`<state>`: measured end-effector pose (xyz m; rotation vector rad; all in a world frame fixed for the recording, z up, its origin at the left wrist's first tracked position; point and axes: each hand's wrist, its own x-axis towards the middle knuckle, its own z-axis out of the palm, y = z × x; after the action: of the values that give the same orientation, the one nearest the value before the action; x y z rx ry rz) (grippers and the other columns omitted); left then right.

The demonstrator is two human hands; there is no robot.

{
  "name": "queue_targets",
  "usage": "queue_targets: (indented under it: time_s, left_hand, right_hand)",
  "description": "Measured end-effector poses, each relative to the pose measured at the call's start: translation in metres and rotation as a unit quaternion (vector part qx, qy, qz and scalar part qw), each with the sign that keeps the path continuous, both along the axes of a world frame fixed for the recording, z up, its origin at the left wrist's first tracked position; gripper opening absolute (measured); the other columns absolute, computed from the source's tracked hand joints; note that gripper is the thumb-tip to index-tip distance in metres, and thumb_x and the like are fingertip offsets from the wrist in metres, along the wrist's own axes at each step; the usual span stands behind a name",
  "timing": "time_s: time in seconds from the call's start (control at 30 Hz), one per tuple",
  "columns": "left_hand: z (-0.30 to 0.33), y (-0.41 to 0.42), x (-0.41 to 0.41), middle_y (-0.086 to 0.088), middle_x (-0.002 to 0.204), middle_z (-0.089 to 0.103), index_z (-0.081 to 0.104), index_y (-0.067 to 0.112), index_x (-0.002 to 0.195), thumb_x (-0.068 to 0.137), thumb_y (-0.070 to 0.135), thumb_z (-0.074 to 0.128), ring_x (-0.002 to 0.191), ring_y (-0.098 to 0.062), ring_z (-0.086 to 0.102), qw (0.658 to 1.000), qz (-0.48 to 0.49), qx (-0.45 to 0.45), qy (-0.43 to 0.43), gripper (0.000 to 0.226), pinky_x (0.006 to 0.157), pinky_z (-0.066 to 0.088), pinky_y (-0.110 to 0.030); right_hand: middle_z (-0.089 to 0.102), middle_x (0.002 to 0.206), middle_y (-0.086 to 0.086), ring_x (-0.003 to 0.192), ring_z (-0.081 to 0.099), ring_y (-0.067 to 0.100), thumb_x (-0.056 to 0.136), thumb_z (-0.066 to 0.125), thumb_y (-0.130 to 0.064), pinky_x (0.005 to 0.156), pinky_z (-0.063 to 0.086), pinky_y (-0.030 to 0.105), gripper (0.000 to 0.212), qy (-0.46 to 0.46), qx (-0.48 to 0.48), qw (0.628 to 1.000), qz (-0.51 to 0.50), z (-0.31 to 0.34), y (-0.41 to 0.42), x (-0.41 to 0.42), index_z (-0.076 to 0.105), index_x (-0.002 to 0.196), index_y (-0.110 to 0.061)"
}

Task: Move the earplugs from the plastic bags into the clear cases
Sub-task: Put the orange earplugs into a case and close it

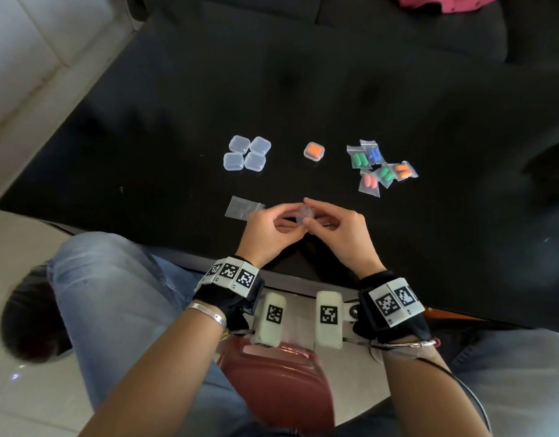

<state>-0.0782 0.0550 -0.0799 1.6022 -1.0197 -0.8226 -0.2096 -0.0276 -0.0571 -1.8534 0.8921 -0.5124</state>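
1. Clear case point(302, 215), small and see-through, is pinched between both hands just above the near edge of the black table point(177, 99). It looks light, stiff and smooth, so likely slippery. The edges seem the best place to hold it, leaving the lid free. Whether it is open, or holds anything, cannot be told.
2. Left hand point(269, 234) curls its fingers and thumb round the case from the left.
3. Right hand point(341, 230) pinches the case from the right with thumb and forefinger.
4. One flat empty plastic bag point(243, 208) lies just left of the left hand.
5. Four empty clear cases point(247, 152) sit touching in a square, farther back on the left.
6. One filled case point(314, 151) holding orange earplugs sits closed, in the middle.
7. Five filled bags point(380, 167) overlap in a heap on the right: two hold green earplugs, one blue, one orange, one pink. The earplugs are probably soft foam, and the bags thin and limp.
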Motion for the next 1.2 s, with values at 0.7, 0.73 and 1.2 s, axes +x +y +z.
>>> queue_targets:
  time_s: [0.7, 0.73, 1.2]
  left_hand:
    - [0.015, 0.002, 0.012, -0.003, 0.089, 0.072, 0.061, 0.018, 0.107, 0.099, 0.018, 0.040, 0.077, -0.018, 0.073, 0.977, -0.062, 0.027, 0.200, 0.022, 0.064, 0.055, -0.018]
    - [0.016, 0.001, 0.012, -0.003, 0.086, 0.073, 0.060, 0.017, 0.107, 0.100, 0.019, 0.038, 0.074, -0.018, 0.072, 0.978, -0.066, 0.033, 0.193, 0.023, 0.061, 0.055, -0.019]
    - [0.016, -0.035, 0.004, 0.002, 0.083, 0.070, 0.048, 0.020, 0.126, 0.096, 0.026, 0.047, 0.073, -0.012, 0.065, 0.955, 0.019, 0.143, -0.260, 0.030, 0.078, 0.055, -0.036]
  right_hand:
    - [0.066, 0.073, 0.003, 0.057, 0.060, 0.006, 0.091, 0.060, -0.019, 0.057, 0.050, 0.016, 0.012, 0.002, 0.112, 0.992, -0.064, 0.001, -0.014, -0.003, 0.065, 0.094, -0.009]
    - [0.062, 0.066, 0.001, 0.051, 0.055, 0.004, 0.091, 0.060, -0.021, 0.052, 0.046, 0.015, 0.013, 0.026, 0.107, 0.992, -0.061, -0.001, -0.015, -0.003, 0.066, 0.093, -0.010]
    - [0.054, 0.132, 0.006, 0.121, 0.048, 0.024, 0.092, 0.054, -0.021, 0.095, 0.041, 0.031, 0.037, 0.227, -0.238, 0.935, -0.132, 0.002, -0.063, -0.025, 0.054, 0.129, -0.015]
